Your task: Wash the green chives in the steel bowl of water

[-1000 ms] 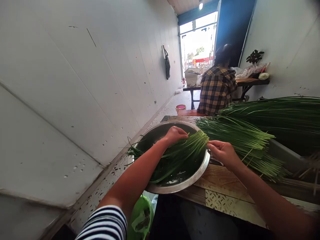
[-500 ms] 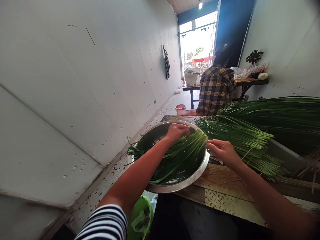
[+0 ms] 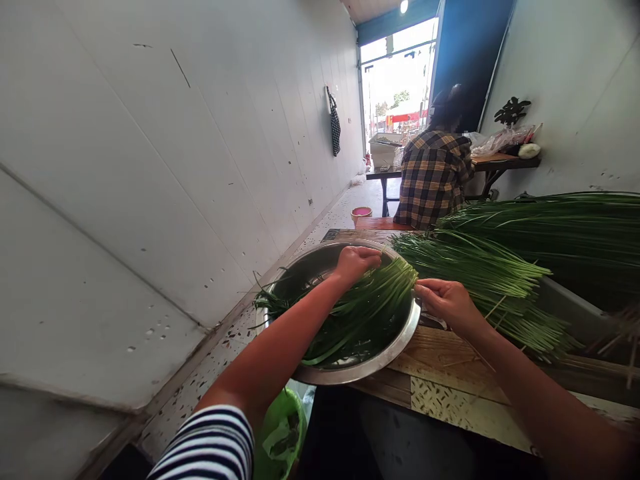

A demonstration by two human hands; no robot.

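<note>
Green garlic chives (image 3: 370,310) lie in a steel basin (image 3: 411,327), leaves trailing to its left side, pale stem ends gathered at the right rim. Both of my hands are at the stem ends.

Left arm: striped sleeve (image 3: 215,440) above the elbow, bare forearm angling up and to the right, across the near-left rim and over the leaves. Left hand (image 3: 356,263) sits above the bunch, back of the hand uppermost, fingers curled and tips drawn together with the thumb. A thin pale stalk end shows at the fingertips; the pinch seems to be on it, the rest of the stalk hard to follow.

Right arm: bare forearm rising from the lower right corner, slanting left over the wooden table (image 3: 440,357). Right hand (image 3: 447,303) is just outside the rim, thumb and forefinger extended left and pinching at the stem tips, other fingers folded under.

Beside the right hand, a stack of chives (image 3: 490,267) rests on the table, cut ends toward me; behind it, a longer heap of greens (image 3: 555,220). Below the basin, a green bin (image 3: 280,433). Beyond the table, a person in a plaid shirt (image 3: 433,180) sits, back to me.
</note>
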